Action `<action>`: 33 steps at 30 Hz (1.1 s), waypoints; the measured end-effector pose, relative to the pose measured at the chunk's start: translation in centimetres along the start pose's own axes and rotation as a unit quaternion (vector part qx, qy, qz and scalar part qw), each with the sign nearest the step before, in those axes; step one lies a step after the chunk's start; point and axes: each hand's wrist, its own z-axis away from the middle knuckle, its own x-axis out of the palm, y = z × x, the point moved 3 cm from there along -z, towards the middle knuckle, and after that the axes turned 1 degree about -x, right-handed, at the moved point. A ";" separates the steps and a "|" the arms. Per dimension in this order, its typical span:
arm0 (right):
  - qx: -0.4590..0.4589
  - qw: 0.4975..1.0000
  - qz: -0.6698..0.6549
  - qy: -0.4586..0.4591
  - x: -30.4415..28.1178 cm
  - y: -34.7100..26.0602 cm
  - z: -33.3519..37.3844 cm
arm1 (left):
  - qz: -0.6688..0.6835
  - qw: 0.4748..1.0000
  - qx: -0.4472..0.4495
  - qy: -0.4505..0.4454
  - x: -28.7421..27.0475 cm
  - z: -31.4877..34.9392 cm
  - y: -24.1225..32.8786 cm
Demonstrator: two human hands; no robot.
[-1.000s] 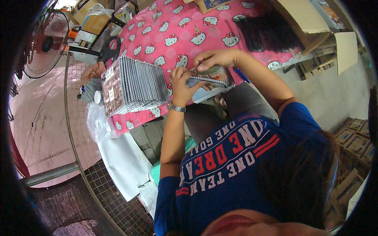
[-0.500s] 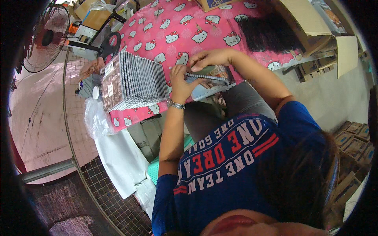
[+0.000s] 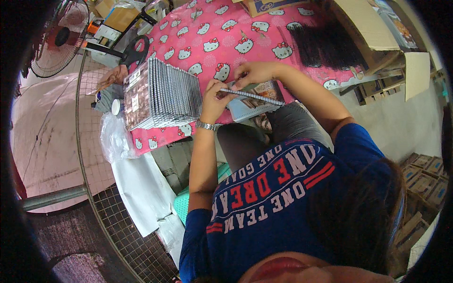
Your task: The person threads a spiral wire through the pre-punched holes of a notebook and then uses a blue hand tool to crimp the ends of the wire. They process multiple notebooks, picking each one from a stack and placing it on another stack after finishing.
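A spiral notebook (image 3: 270,89) with a picture cover lies at the table's near edge, its coil-bound side slanting down to the right. My left hand (image 3: 215,100), with a metal watch at the wrist, grips the left end of that bound edge between thumb and fingers. Just beyond it, my right hand (image 3: 255,75) is bent over the same end, its thumb and fingers closed on the notebook; the fingertips are partly hidden. Beneath lies another notebook (image 3: 245,112) with a pale cover, partly covered. To the left rises a tall stack of spiral notebooks (image 3: 177,96), coils facing me.
A pink patterned cloth (image 3: 212,45) covers the table. At the far right lie many thin black strands (image 3: 323,45) beside an open cardboard box (image 3: 363,23). A clear plastic bag (image 3: 115,137) hangs at the left corner. Further left stands a fan (image 3: 61,37); stacked cartons (image 3: 424,174) sit lower right.
The notebook's bound edge has tilted, its right end now lower and nearer me. Both hands have shifted slightly at its left end. The whole view has moved a little.
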 end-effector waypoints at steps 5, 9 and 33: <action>-0.042 0.966 -0.253 -0.009 0.5 0.8 0.7 | -0.017 0.999 0.035 -0.007 1.0 -0.3 0.3; -0.041 0.910 -0.412 -0.003 0.7 0.5 0.8 | 0.014 1.000 0.013 -0.023 1.1 0.0 -0.1; 0.246 0.883 0.157 0.368 -3.5 13.0 -2.4 | 0.145 0.982 -0.113 0.027 0.0 1.4 -1.8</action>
